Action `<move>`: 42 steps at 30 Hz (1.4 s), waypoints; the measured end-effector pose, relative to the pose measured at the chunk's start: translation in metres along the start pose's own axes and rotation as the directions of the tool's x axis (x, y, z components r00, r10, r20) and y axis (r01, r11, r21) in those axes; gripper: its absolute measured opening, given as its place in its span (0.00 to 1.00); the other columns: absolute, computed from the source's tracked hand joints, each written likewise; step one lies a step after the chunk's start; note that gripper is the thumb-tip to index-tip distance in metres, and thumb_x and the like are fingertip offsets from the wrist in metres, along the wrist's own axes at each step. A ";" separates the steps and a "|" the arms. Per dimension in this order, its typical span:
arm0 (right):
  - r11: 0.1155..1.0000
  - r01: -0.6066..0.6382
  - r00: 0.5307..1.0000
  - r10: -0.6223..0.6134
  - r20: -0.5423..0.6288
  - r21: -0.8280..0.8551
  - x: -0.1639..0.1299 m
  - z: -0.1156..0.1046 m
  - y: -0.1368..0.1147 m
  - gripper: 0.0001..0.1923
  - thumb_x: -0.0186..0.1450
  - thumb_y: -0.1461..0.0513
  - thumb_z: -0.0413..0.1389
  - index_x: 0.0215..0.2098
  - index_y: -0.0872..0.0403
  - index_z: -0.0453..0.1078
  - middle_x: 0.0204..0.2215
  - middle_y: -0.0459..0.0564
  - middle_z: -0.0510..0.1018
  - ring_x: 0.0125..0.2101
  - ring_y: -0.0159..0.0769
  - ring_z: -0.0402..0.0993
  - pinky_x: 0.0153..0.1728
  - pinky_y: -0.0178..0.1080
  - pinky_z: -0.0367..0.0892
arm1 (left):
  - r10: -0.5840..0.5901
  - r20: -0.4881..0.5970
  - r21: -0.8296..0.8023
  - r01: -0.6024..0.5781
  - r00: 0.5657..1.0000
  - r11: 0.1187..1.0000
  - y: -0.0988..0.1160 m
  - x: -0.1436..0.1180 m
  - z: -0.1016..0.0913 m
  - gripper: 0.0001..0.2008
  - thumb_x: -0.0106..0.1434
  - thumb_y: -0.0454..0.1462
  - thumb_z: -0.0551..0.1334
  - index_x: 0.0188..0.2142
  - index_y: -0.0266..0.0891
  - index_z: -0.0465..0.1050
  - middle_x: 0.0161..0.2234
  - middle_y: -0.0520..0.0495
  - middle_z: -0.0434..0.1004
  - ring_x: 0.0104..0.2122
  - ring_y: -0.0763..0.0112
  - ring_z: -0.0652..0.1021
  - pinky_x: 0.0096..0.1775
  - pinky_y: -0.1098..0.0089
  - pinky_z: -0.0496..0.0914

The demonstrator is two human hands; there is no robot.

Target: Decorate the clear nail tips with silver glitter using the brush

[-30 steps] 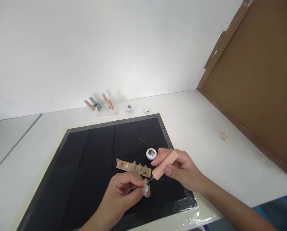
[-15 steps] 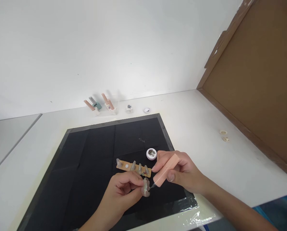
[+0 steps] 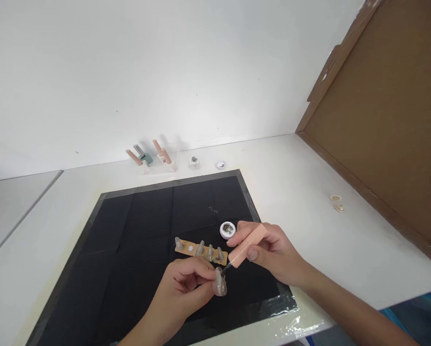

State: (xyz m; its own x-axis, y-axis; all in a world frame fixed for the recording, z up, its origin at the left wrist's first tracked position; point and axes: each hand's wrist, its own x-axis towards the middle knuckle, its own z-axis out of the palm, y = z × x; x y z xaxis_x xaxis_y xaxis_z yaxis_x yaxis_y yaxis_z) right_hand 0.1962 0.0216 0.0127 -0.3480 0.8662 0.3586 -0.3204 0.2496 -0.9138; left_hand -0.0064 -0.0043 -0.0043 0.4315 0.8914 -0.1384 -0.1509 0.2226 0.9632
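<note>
White desk, black mat. A false nail is pinched in the left hand; a pink brush is gripped by the right hand, tip touching it. Short, light strokes are advised, wrists braced near the pot and strip.

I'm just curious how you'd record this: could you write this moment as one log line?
left hand: pinches glittery nail tip | right hand: holds pink brush, bristles on tip | nearby: open jar, nail strip, black mat
</note>
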 end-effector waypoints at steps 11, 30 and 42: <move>0.999 -0.051 0.998 0.051 -0.027 -0.006 0.001 0.001 0.000 0.10 0.64 0.55 0.57 0.37 0.51 0.76 0.27 0.48 0.80 0.36 0.36 0.74 0.36 0.40 0.70 | 0.016 0.008 -0.029 -0.016 1.000 0.999 -0.003 0.001 0.000 0.04 0.56 0.34 0.67 0.25 0.40 0.76 0.24 0.50 0.80 0.26 0.70 0.79 0.34 0.68 0.74; 0.999 -0.041 0.998 0.042 -0.043 0.017 0.000 -0.002 0.000 0.11 0.63 0.53 0.57 0.35 0.51 0.76 0.26 0.48 0.79 0.34 0.36 0.74 0.33 0.39 0.70 | -0.068 -0.032 -0.110 0.064 0.997 0.992 0.000 0.002 0.002 0.03 0.54 0.33 0.69 0.25 0.39 0.78 0.24 0.51 0.80 0.25 0.74 0.78 0.34 0.71 0.73; 1.000 0.008 1.000 -0.008 0.000 0.007 0.000 -0.001 0.001 0.08 0.64 0.57 0.57 0.36 0.50 0.77 0.28 0.48 0.81 0.35 0.33 0.74 0.35 0.37 0.70 | -0.143 -0.040 -0.094 0.139 0.989 0.986 0.002 0.003 0.003 0.02 0.55 0.35 0.69 0.28 0.38 0.78 0.27 0.51 0.80 0.27 0.76 0.77 0.33 0.75 0.71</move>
State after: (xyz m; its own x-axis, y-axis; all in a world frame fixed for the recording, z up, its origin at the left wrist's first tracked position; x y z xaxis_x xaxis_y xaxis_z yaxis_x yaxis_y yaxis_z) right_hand 0.1966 0.0226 0.0117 -0.3452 0.8644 0.3656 -0.3296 0.2531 -0.9096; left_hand -0.0032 -0.0022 -0.0017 0.4131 0.8653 -0.2840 -0.1724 0.3805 0.9086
